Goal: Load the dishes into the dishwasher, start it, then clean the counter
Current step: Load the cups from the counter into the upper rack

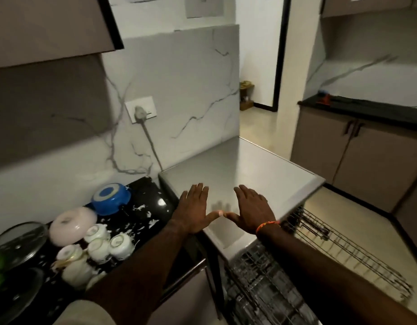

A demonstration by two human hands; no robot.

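Both my hands hover flat, palms down, over the steel top of the dishwasher (245, 170). My left hand (194, 208) and my right hand (251, 208) are open with fingers spread, thumb tips almost touching, and hold nothing. Below the top, the wire racks (343, 249) are pulled out to the right. Dirty dishes stand on the black counter (149, 202) to the left: a blue bowl (111, 198) upside down, a pink bowl (72, 225) upside down, several white cups (104, 245), and a glass lid (15, 242).
A plug and cable (140, 113) hang on the marble wall behind the counter. An upper cabinet (50, 26) juts out at top left. Across the floor at the right stand brown cabinets (367, 165) with a black counter top. A doorway opens at the back.
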